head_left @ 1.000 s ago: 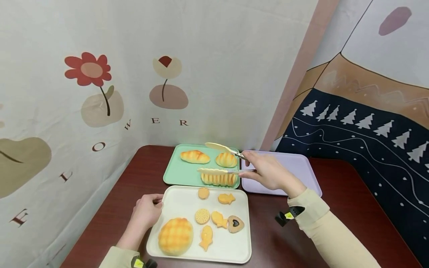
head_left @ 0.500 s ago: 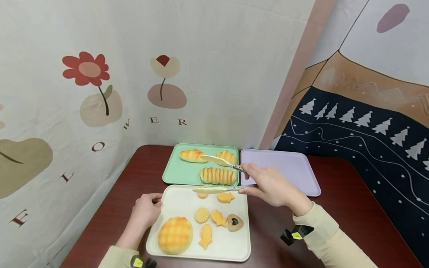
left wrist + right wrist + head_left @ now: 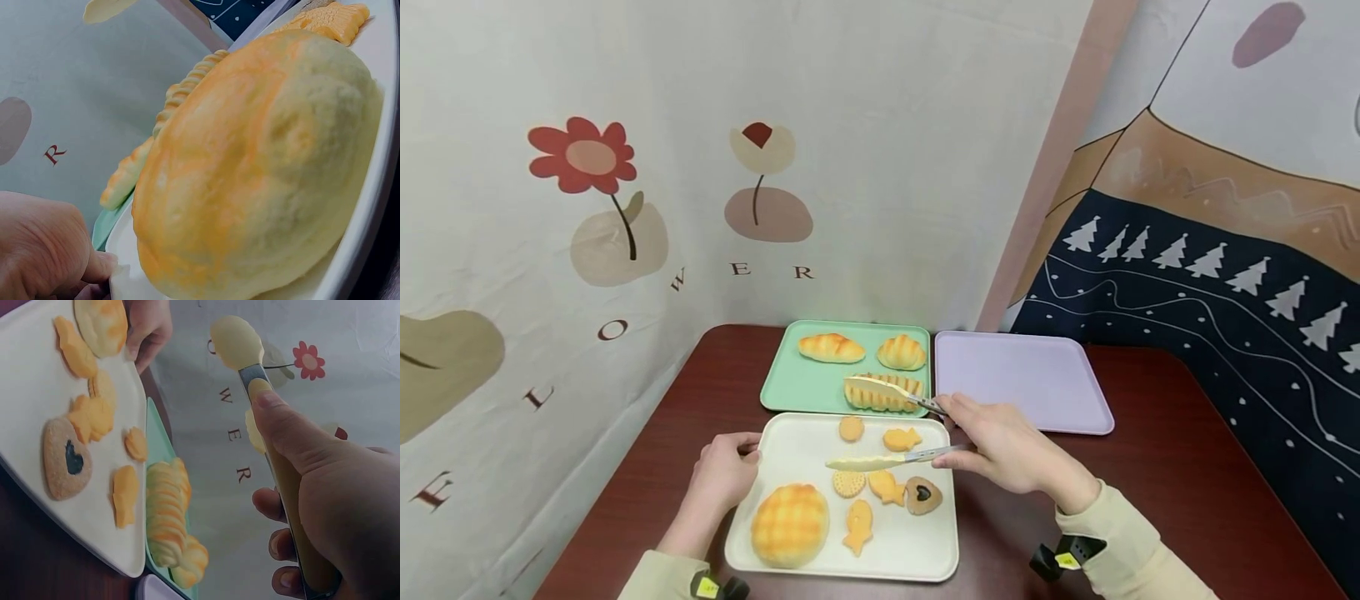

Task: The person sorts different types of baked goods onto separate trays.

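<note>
Tongs (image 3: 880,462): held up, arms spread wide, one tip over the white tray (image 3: 805,446) and the other lined up with the ridged loaf (image 3: 897,402) from the head view; can't tell if that tip touches it
Right hand (image 3: 1011,442): fingers grasping the tongs, thumb pressed on one arm, the rest curled along the other side
Left hand (image 3: 722,477): fingers pinching the left rim of the white tray
White tray stuff: big round crosshatched bun (image 3: 790,527) at the near left corner, three fish-shaped cookies (image 3: 859,527), a dotted round cookie (image 3: 848,485) partly behind the lower arm of the tongs, a small plain round cookie (image 3: 851,428) at the far edge, plus a brown heart cookie (image 3: 923,497) with a dark heart centre, right beside the middle fish
Green tray (image 3: 781,382): just behind the white one, carrying the ridged loaf, a long bread roll (image 3: 831,348) and a croissant-like roll (image 3: 901,352)
Purple tray (image 3: 1015,375): right of the green one
Tabletop (image 3: 1157,467): dark reddish brown, under all three trays
Backdrop (image 3: 910,167): pale wall cloth with printed flowers and letters
</note>
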A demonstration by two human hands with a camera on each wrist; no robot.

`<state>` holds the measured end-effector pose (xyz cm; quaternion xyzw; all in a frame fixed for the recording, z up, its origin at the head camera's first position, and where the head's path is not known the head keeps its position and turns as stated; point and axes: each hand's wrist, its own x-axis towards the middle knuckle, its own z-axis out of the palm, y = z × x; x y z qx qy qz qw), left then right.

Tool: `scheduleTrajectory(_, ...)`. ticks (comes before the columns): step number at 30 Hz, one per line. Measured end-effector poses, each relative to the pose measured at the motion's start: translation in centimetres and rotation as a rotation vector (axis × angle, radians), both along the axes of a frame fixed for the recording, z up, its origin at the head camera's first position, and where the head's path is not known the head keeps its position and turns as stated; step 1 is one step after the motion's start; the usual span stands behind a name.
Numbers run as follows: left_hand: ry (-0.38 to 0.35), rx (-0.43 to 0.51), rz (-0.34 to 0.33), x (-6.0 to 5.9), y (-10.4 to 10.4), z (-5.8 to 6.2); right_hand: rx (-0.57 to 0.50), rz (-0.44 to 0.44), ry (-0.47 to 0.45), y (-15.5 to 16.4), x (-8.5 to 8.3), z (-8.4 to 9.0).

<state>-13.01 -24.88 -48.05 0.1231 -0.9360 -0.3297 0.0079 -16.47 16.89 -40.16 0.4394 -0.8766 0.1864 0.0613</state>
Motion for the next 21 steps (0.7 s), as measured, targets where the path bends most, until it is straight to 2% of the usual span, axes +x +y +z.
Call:
scheduleTrajectory(9,-0.004,-0.001,0.002,0.0,-0.1,-0.1,-0.014,0.039,-0.066,-1.0,1.7,-0.7)
scheduleTrajectory(16,-0.001,0.004,-0.001,0.0,-0.1,0.0,-0.025,0.066,-0.069,-1.8,2.8,-1.6)
scheduleTrajectory(21,0.006,-0.003,-0.004,-0.1,0.0,0.1,-0.025,0.096,-0.116,-2.5,3.3,-2.4)
